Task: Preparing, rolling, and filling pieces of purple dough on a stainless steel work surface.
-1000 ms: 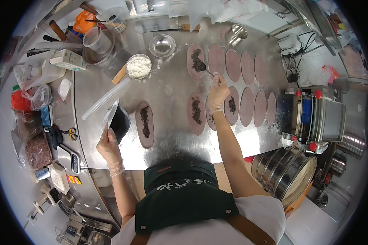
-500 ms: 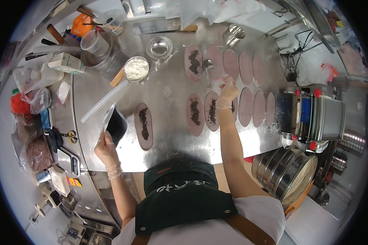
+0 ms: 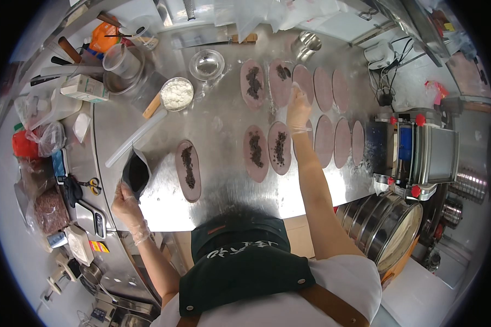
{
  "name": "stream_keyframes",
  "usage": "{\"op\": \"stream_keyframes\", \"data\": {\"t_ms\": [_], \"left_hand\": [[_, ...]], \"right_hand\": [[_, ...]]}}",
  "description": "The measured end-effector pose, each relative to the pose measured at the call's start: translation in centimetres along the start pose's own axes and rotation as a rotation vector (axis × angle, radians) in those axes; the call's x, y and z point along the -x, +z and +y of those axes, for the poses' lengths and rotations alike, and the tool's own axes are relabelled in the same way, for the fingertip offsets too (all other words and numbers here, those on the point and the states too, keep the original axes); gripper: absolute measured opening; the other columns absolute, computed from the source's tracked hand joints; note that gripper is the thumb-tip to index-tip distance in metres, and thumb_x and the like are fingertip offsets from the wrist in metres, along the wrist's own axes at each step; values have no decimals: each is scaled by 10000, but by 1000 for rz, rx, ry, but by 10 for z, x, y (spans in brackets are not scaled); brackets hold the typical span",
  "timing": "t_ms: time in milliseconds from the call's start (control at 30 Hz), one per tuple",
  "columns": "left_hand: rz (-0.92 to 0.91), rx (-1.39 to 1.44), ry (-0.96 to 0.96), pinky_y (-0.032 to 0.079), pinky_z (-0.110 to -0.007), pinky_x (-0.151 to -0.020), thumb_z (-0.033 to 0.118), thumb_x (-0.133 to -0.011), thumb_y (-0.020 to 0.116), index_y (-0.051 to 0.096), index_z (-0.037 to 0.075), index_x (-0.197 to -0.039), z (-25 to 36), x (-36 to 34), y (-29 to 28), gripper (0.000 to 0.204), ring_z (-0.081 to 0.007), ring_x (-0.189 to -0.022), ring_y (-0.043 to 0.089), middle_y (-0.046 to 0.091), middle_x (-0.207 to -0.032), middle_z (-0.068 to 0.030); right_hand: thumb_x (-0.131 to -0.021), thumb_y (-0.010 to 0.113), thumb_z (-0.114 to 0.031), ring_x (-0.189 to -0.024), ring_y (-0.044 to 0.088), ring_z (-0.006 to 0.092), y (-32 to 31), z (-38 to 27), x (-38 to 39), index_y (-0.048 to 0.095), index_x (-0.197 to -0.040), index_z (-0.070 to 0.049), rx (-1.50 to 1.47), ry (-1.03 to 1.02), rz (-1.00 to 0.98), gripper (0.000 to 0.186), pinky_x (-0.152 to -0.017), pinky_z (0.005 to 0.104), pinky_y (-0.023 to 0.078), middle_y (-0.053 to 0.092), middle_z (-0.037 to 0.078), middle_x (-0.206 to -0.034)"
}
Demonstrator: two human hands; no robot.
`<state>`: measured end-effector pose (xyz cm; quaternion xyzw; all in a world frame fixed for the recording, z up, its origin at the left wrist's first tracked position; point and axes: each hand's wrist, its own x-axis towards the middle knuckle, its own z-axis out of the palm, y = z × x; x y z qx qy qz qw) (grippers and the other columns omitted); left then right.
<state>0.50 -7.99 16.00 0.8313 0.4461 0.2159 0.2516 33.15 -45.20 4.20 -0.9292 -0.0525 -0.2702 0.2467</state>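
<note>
My left hand (image 3: 126,206), in a clear glove, grips an open pouch (image 3: 136,173) with a dark inside, over the table's left front. My right hand (image 3: 298,111), also gloved, is closed above the ovals between the two rows. The spoon seen earlier is mostly hidden in its fingers. Beside it, a flat pinkish oval of dough (image 3: 281,90) in the far row bears a small dark clump (image 3: 282,72) near its far end. Dark crumbs lie along other ovals, including a separate oval (image 3: 183,182) near the pouch. Several ovals to the right are bare.
A bowl of white powder (image 3: 177,94), a metal bowl (image 3: 207,65) and a long translucent tube (image 3: 131,140) lie at left. A knife (image 3: 218,41) and a metal cup (image 3: 307,43) are at the back. A roller machine (image 3: 414,155) stands right, above stacked round sieves (image 3: 387,231).
The spoon beside my right hand is no longer plainly seen, and a dark clump now shows on the second far oval. My left hand and the pouch have shifted slightly left.
</note>
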Motion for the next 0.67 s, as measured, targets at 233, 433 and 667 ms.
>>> {"op": "stream_keyframes", "data": {"t_ms": [233, 433, 667], "left_hand": [[15, -80, 0, 516, -336, -658, 218, -955, 589, 683, -51, -1076, -4, -17, -25, 310, -204, -698, 678, 687, -832, -269], [-39, -167, -25, 505, -365, -699, 255, -945, 590, 674, -23, -1081, -45, -42, -50, 320, -320, -764, 693, 664, -873, -278], [-190, -30, -143, 506, -311, -793, 347, -923, 636, 670, 17, -1165, -59, -58, -66, 410, -247, -908, 711, 710, -962, -231]], "right_hand": [[-928, 594, -142, -635, 655, 208, -13, 16, 13, 695, -1086, -97, 132, -216, 107, 192, -598, 312, 511, 707, 88, -931], [-946, 549, -186, -651, 562, 72, -88, -52, 29, 647, -1135, 0, -1022, 776, -179, 283, -562, 212, 413, 707, 75, -950], [-896, 678, -302, -870, 666, 165, -73, -72, 231, 467, -1389, -86, -1341, 1183, -453, 579, -627, 241, 499, 659, 81, -1199]]}}
